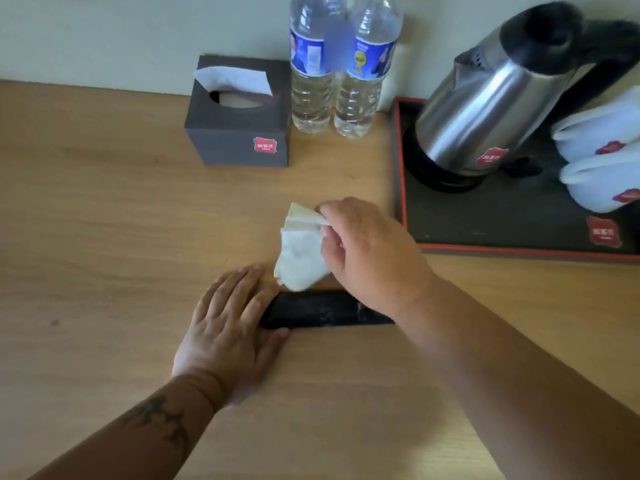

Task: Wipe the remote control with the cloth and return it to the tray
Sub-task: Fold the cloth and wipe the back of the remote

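The remote control (322, 310) lies flat on the wooden surface (104, 237), long side running left to right, outside the tray (485, 220); the left hand (228, 327) rests flat and spread over its left end, fingers unbent, gripping nothing; the right hand (367, 251) pinches a folded white cloth (299, 251) in a closed grip just beyond the remote's far edge, the cloth's lower corner touching or nearly touching it; the tray sits to the far right, carrying a kettle (485, 109) and cups (602, 157); a tissue box (239, 133) and two bottles (332, 81) stand along the far edge; the left and near parts of the surface lie bare.
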A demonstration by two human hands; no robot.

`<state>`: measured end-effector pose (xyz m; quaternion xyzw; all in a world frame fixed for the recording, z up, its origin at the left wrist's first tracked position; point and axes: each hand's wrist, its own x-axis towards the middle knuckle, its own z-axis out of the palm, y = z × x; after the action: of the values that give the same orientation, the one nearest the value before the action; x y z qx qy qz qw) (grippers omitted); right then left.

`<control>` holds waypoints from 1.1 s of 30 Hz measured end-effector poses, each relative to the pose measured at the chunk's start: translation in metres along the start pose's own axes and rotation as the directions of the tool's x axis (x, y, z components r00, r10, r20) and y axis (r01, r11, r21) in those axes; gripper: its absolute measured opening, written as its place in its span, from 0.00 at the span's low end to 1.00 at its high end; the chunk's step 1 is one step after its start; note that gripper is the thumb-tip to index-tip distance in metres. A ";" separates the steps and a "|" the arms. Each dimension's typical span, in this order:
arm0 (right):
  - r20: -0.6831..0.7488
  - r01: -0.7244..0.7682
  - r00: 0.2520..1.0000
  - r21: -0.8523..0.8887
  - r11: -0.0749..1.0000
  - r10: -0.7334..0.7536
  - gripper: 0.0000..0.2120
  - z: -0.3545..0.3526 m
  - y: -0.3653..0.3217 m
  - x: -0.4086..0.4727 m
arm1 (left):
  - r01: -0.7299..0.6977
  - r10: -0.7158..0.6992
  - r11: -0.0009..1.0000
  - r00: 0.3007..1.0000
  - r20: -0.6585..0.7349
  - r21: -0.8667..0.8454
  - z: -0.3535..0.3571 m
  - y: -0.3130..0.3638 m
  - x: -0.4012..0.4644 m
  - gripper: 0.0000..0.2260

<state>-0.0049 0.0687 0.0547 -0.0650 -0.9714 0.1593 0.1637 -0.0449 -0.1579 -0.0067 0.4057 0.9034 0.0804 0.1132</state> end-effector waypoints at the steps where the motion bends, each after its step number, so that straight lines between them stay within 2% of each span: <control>1: 0.069 0.054 0.996 0.016 0.998 -0.055 0.14 -0.004 -0.005 -0.014 | 0.002 -0.002 1.000 1.000 -0.003 -0.007 -0.001 0.001 0.000 0.29; 3: 0.286 0.127 0.948 0.053 0.991 -0.137 0.21 -0.007 -0.015 -0.041 | 0.000 0.000 1.000 1.000 -0.018 -0.017 0.000 0.001 -0.002 0.30; 5: 0.447 0.135 0.885 0.029 0.990 -0.134 0.27 -0.002 -0.019 -0.061 | -0.021 0.020 0.999 0.998 -0.059 -0.026 0.002 -0.002 -0.002 0.29; 8: 0.527 0.066 0.849 -0.065 0.996 -0.022 0.34 0.009 -0.023 -0.069 | -0.108 0.104 0.993 0.992 -0.067 -0.050 0.005 0.001 0.007 0.28; 10: 0.489 0.089 0.872 -0.095 0.991 -0.031 0.33 0.015 -0.022 -0.068 | -0.151 0.146 0.987 0.986 -0.078 -0.054 0.008 0.007 0.017 0.24; 12: 0.459 0.101 0.887 -0.095 0.990 -0.046 0.31 0.017 -0.015 -0.072 | -0.136 0.130 0.989 0.987 -0.089 -0.060 0.009 0.010 0.019 0.22; 19: 0.357 0.013 0.933 -0.126 0.992 0.033 0.27 0.003 0.013 -0.099 | -0.121 0.121 0.992 0.992 -0.032 -0.018 0.007 0.007 0.020 0.26; 25: 0.298 -0.185 0.922 -0.218 0.958 0.246 0.27 -0.027 0.051 -0.135 | -0.142 0.142 0.987 0.990 -0.005 -0.071 0.001 0.008 0.019 0.27; 27: 0.208 -0.315 0.911 -0.210 0.925 0.357 0.27 -0.035 0.048 -0.141 | -0.142 0.141 0.986 0.990 -0.009 -0.089 0.000 0.007 0.018 0.27; 30: -0.070 -0.556 0.830 -0.044 0.830 0.553 0.22 -0.034 0.023 -0.116 | -0.148 0.148 0.986 0.989 -0.005 -0.081 0.000 0.008 0.018 0.28; 32: -0.168 -0.555 0.823 -0.039 0.831 0.542 0.22 -0.018 -0.002 -0.091 | -0.138 0.138 0.989 0.990 -0.009 -0.046 0.002 0.007 0.018 0.28; 33: -0.139 -0.547 0.834 -0.081 0.833 0.534 0.23 -0.006 -0.015 -0.082 | -0.135 0.134 0.990 0.991 -0.019 -0.038 0.003 0.008 0.018 0.28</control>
<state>0.0734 0.0413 0.0409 -0.3554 -0.9103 0.1379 0.1614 -0.0501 -0.1391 -0.0105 0.4627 0.8731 0.1090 0.1080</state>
